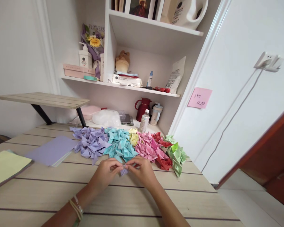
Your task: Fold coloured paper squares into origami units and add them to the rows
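Observation:
Between my two hands is a small folded piece of purple paper (123, 172), mostly covered by the fingers. My left hand (107, 171) pinches it from the left, and my right hand (140, 168) pinches it from the right, their fingertips almost meeting. Just beyond them lie heaps of folded paper pieces: purple ones (92, 143), turquoise ones (120, 145), a few yellow ones (133, 137), pink ones (148, 146), red ones (164, 162) and green ones (177, 154).
Flat purple sheets (53, 149) and yellow sheets (8, 165) lie on the slatted table (104, 201) at the left. A small raised stand (44, 99) is behind them. A bottle (144, 121), a red jug (143, 108) and a tumbler (156, 114) stand at the back.

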